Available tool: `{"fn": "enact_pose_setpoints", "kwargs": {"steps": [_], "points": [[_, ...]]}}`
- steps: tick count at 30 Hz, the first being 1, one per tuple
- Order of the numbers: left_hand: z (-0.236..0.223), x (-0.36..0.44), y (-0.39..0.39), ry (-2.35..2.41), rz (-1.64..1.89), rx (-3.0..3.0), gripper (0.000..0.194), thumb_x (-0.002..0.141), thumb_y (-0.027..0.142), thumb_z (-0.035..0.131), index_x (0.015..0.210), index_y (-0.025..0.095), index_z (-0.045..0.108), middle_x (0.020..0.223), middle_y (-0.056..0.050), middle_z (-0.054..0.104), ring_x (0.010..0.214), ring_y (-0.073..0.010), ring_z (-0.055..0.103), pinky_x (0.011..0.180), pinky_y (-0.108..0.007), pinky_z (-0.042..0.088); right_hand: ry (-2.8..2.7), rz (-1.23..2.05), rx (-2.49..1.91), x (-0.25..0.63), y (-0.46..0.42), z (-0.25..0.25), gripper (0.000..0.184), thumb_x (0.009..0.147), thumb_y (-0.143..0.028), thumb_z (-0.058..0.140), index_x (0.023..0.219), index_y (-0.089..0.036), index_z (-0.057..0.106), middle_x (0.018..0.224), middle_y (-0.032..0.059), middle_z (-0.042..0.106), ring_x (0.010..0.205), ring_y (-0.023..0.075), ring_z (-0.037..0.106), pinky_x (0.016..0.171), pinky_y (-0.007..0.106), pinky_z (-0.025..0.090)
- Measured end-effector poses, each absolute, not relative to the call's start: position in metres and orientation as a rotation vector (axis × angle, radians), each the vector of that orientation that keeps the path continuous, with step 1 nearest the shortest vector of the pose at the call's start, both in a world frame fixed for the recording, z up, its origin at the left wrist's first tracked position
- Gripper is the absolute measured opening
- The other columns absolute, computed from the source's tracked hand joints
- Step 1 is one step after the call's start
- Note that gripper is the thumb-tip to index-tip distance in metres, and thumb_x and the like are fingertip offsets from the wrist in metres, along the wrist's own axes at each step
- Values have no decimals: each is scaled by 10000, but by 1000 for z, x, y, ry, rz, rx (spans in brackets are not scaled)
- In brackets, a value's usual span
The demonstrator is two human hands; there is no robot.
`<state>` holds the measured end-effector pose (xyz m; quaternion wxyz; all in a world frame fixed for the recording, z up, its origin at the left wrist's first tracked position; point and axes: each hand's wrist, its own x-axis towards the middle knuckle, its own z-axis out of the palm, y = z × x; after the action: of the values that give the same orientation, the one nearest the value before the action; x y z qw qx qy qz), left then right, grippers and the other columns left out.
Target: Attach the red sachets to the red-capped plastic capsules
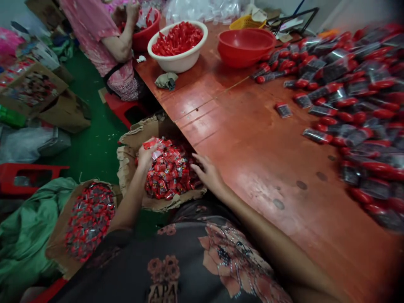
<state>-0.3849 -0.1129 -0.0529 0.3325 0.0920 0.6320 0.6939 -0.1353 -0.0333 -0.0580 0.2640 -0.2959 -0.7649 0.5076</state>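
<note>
A torn cardboard box full of small red wrapped packets stands on the floor beside the red table. My left hand reaches into the box, its fingers closed on a few red packets at the pile's top left. At the table's edge my right hand lies on the right side of the pile with its fingers stretched out, touching the packets.
A second box of red packets sits lower left by a green sack. On the table: a white bowl of red pieces, a red bowl, a heap of bagged red items. Another person works at the far left.
</note>
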Motion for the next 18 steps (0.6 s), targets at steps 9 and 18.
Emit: {"fn": "enact_pose_setpoints", "kwargs": {"steps": [9, 18], "points": [[-35, -160, -49, 1109, 1453, 298, 472, 472, 216, 912, 890, 142, 705, 704, -4, 715, 632, -145, 668, 666, -274, 524, -1533, 1286, -1217, -25, -38, -36, 272, 718, -382, 737, 921, -218, 660, 850, 7, 693, 729, 166, 618, 702, 303, 513], [-17, -46, -17, 888, 1143, 455, 372, 535, 225, 903, 842, 125, 717, 772, -38, 742, 670, -138, 686, 692, -256, 567, -1379, 944, -1374, 88, -43, -21, 337, 877, -289, 525, 1210, -255, 557, 790, -19, 654, 719, 170, 650, 693, 299, 538]]}}
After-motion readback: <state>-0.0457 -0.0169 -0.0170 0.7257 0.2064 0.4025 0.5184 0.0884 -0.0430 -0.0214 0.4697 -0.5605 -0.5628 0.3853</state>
